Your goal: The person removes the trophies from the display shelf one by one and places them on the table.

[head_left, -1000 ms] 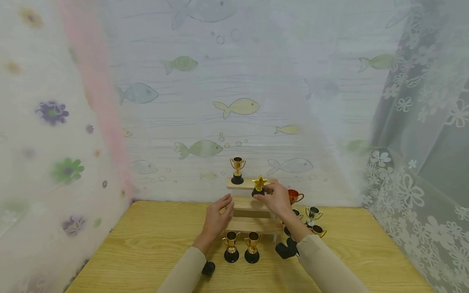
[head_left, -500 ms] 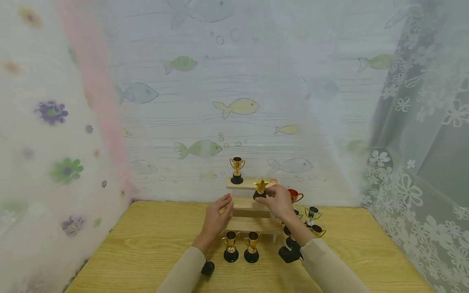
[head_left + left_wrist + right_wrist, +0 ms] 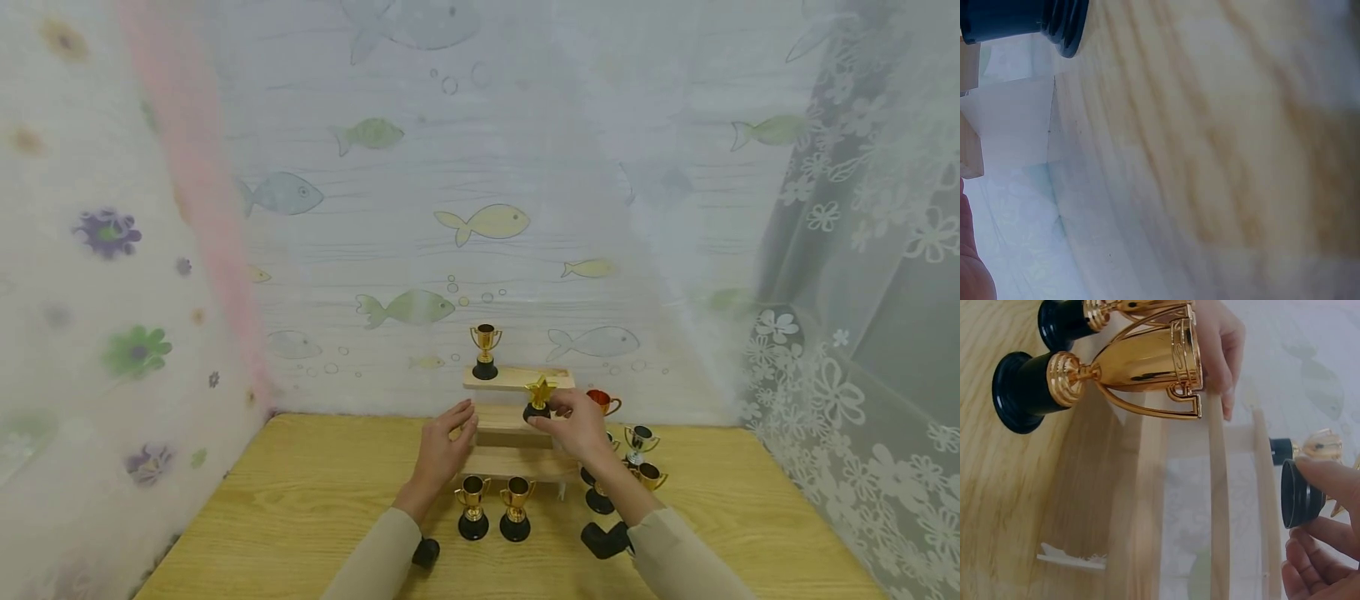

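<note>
My right hand (image 3: 581,425) pinches the black base of a small trophy with a gold star (image 3: 540,390). It holds the trophy over the right part of the middle step of a stepped wooden shelf (image 3: 517,461). In the right wrist view the base (image 3: 1300,495) sits between thumb and fingers, apart from the wooden boards. My left hand (image 3: 444,450) rests at the shelf's left end, fingers extended, holding nothing. On the top step's left end stands a gold cup trophy (image 3: 486,340). Two more gold trophies, left (image 3: 472,508) and right (image 3: 515,510), stand upright before the shelf.
Right of the shelf stand a red cup trophy (image 3: 600,402), a silver one (image 3: 640,442) and several others partly hidden by my right forearm. The wooden table (image 3: 330,483) meets a fish-patterned curtain (image 3: 405,250) behind the shelf.
My right hand has lowered the star trophy and shifted it slightly right, from before the top step down to the middle step. My left hand stays in place.
</note>
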Available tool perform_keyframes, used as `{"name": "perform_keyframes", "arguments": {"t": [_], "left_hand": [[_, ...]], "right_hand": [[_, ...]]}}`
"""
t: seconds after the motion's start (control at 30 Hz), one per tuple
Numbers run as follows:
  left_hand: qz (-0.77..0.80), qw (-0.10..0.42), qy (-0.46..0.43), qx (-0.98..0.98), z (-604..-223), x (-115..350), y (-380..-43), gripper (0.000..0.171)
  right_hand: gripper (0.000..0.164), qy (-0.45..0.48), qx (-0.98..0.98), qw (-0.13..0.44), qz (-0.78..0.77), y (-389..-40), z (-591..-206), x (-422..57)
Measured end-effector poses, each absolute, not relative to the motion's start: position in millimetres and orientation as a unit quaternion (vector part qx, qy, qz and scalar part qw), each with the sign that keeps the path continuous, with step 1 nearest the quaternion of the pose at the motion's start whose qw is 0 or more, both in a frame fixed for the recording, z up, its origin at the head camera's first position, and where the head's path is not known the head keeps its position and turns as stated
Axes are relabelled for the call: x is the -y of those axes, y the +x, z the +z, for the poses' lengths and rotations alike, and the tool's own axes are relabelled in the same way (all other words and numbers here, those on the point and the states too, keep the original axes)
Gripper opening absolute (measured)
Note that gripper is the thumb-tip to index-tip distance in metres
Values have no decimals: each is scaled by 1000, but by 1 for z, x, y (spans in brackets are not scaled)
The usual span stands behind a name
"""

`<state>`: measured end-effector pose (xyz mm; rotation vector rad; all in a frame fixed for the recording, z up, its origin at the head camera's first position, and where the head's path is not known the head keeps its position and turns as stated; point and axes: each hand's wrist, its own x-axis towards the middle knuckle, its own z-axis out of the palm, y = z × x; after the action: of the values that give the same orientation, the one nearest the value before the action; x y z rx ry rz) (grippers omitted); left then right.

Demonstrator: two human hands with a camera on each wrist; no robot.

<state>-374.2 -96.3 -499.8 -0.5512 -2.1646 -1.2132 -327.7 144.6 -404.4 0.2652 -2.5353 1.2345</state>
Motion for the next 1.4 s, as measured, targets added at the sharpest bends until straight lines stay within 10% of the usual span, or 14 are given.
{"name": "perform_keyframes", "arguments": {"t": [1.4], "left_hand": [[-465, 270, -197, 820, -499, 97, -374, 34]], "right_hand": [[48, 85, 880, 84, 459, -284, -434, -169]]}}
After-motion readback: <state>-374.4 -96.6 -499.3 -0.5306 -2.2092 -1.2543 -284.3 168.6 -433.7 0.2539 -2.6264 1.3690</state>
